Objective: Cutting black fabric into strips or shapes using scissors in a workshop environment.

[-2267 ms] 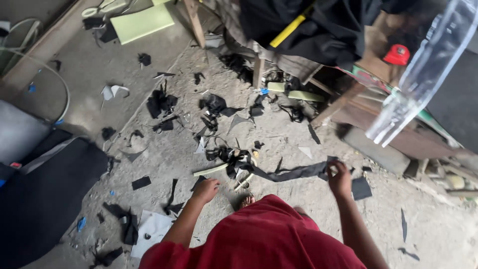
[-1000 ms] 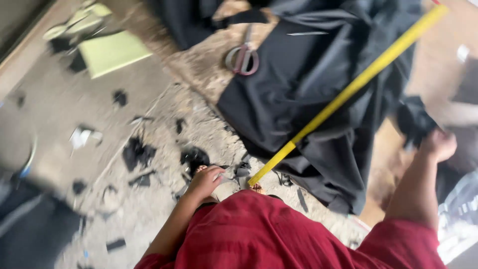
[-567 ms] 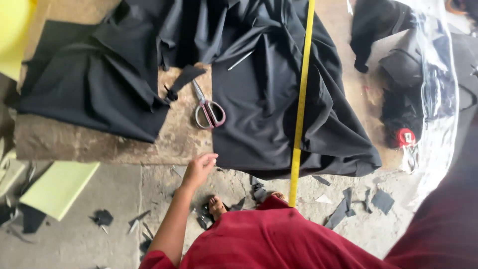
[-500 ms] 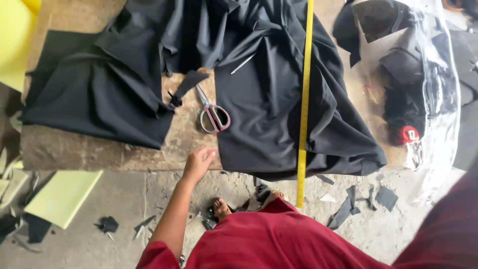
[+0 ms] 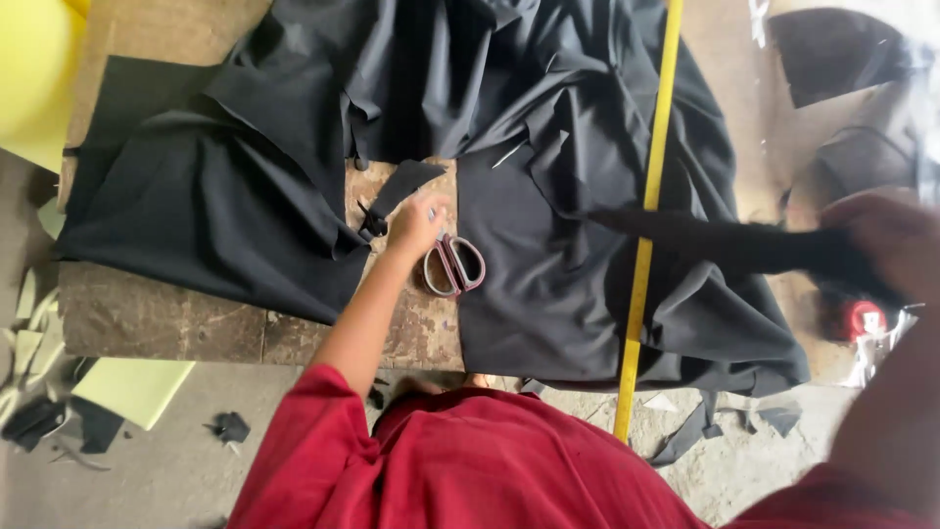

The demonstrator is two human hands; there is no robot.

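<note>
On the wooden desk (image 5: 176,318), the left hand (image 5: 416,223) rested over the scissors (image 5: 452,264), its fingers loosely curled at the blades, not closed around them. The scissors lay on bare wood between folds of black cloth (image 5: 548,284). The right hand (image 5: 876,240), blurred, gripped a dark strip (image 5: 715,243) stretched across the yellow ruler (image 5: 646,216).

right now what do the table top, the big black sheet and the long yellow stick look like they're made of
Table top: looks like worn bare wood, brown, scuffed and matte. Black sheet: woven cloth, matte, since it folds and drapes softly over the edge. Yellow stick: straight and rigid, smooth painted finish; wood or plastic, cannot tell.
</note>
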